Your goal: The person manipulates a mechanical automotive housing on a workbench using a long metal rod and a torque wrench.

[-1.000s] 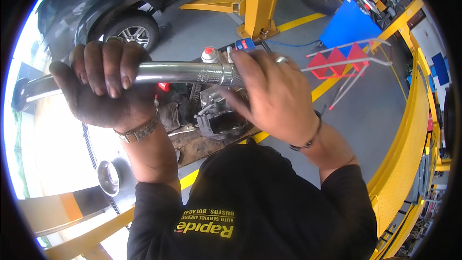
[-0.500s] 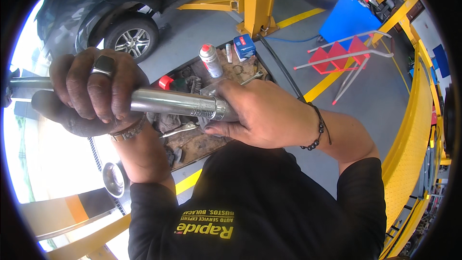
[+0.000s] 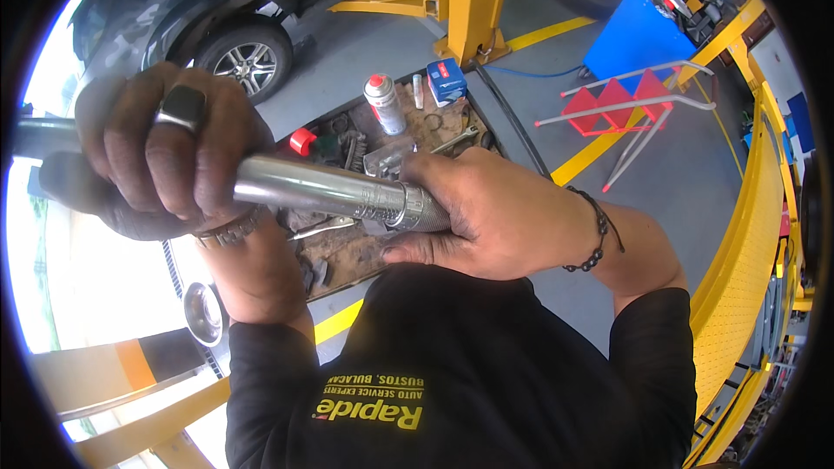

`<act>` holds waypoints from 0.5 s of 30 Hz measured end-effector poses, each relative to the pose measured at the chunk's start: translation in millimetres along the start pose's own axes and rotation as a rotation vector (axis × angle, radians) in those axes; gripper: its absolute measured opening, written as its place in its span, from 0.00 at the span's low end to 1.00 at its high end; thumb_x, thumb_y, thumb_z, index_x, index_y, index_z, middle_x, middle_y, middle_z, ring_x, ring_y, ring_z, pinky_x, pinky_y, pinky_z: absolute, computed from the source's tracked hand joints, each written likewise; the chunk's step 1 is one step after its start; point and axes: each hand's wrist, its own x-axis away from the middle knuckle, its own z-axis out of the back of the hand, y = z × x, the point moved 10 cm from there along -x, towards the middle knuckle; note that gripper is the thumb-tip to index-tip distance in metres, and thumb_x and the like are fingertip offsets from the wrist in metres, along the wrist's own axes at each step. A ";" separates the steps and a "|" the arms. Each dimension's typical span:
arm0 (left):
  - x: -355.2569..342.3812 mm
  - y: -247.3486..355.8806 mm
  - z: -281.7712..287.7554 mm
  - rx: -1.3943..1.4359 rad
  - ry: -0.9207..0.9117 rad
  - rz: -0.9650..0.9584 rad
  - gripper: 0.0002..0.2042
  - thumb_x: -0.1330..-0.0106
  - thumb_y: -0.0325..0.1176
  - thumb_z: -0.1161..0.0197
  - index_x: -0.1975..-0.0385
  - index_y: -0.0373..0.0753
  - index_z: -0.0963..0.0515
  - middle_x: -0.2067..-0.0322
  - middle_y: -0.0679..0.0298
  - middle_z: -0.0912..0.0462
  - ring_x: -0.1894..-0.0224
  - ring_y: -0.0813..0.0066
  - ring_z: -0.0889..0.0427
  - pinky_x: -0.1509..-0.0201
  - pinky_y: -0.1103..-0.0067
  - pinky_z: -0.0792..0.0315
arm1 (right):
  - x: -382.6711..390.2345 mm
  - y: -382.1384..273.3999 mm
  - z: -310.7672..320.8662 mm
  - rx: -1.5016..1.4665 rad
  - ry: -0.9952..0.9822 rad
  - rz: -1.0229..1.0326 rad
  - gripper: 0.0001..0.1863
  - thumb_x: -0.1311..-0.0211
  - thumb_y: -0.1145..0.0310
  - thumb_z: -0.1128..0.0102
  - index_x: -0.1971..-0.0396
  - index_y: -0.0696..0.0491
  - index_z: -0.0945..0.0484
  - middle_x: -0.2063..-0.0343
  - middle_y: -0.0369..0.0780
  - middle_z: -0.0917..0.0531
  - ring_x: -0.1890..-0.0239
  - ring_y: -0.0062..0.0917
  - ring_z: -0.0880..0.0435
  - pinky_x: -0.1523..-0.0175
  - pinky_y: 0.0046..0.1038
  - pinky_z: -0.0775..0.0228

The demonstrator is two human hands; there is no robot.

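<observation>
A silver torque wrench (image 3: 317,188) lies across my view, held up above a worktop. My left hand (image 3: 165,156), darkened with grime and wearing a ring, is wrapped round its shaft at the left. At the other end my right hand (image 3: 499,213) grips the knurled handle, thumb and fingers closed beside the engraved scale. The wrench's far left end is blurred near the rim. Below, the stained wooden worktop (image 3: 352,267) carries a spray can (image 3: 385,108), a blue box (image 3: 446,84), a red cap (image 3: 301,141), a spanner (image 3: 456,141) and a plier-like silver tool (image 3: 323,227).
A dark vehicle's wheel (image 3: 248,65) stands at the far left. Beyond the worktop rises a yellow lift post (image 3: 478,0). To the right are a red-stepped ladder (image 3: 617,108), a blue machine (image 3: 634,39) and a yellow ramp (image 3: 738,269). A round metal bowl (image 3: 205,313) sits lower left.
My right hand and the handle end have shifted slightly right and down. My left hand has risen a little and looks nearer. Both keep their hold on the torque wrench.
</observation>
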 end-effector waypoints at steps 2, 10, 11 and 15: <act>-2.9 2.1 0.4 -0.017 -0.009 0.018 0.17 0.32 0.34 0.34 0.80 0.44 0.34 0.91 0.70 0.33 0.94 0.86 0.40 0.92 0.89 0.42 | -1.4 -1.5 0.1 -0.046 -0.001 -0.008 0.25 0.40 0.59 0.28 0.55 0.64 0.26 0.78 0.49 0.18 0.74 0.46 0.16 0.68 0.37 0.26; -3.4 -7.2 3.4 0.134 -0.005 0.025 0.18 0.33 0.31 0.34 0.82 0.45 0.35 0.92 0.70 0.34 0.94 0.85 0.40 0.93 0.87 0.45 | 6.4 3.9 -5.9 -0.029 -0.058 -0.089 0.24 0.40 0.60 0.28 0.55 0.63 0.26 0.74 0.49 0.16 0.70 0.47 0.15 0.65 0.37 0.25; -2.2 -8.5 3.3 0.087 -0.046 0.037 0.17 0.31 0.35 0.37 0.80 0.45 0.35 0.92 0.71 0.33 0.93 0.86 0.39 0.91 0.88 0.41 | 7.6 5.7 -5.9 -0.031 -0.059 -0.103 0.24 0.40 0.60 0.28 0.55 0.63 0.26 0.74 0.49 0.16 0.70 0.47 0.15 0.65 0.37 0.25; -0.4 -8.2 2.8 0.061 -0.029 0.028 0.16 0.31 0.33 0.38 0.80 0.44 0.35 0.92 0.71 0.33 0.93 0.86 0.39 0.91 0.87 0.42 | 10.0 5.5 -6.8 -0.008 -0.103 -0.150 0.24 0.40 0.60 0.28 0.56 0.63 0.26 0.73 0.49 0.16 0.69 0.47 0.15 0.65 0.37 0.25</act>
